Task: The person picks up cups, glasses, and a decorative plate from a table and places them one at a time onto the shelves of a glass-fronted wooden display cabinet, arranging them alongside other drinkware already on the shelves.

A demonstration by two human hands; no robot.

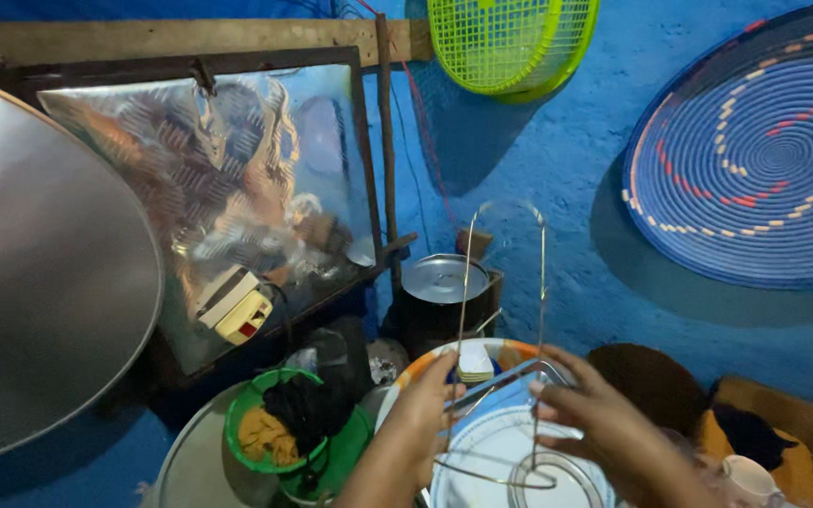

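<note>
Together, both hands are gripping a tall thin wire frame (505, 329) whose long axis is standing nearly upright between them. The left hand (422, 414) is pinching its left rod, the right hand (587, 414) is pinching the right rod, equally near, above a round white plate with an orange rim (482, 442) beside a green plastic bowl (270, 423).

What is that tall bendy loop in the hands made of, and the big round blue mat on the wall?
The tall thin wire loop frame looks like bare metal: thin, stiff and glinting silver. Both the left hand and the right hand hold it. The big round blue mat seems to be woven fibre, coiled in rings with a matt look.
</note>
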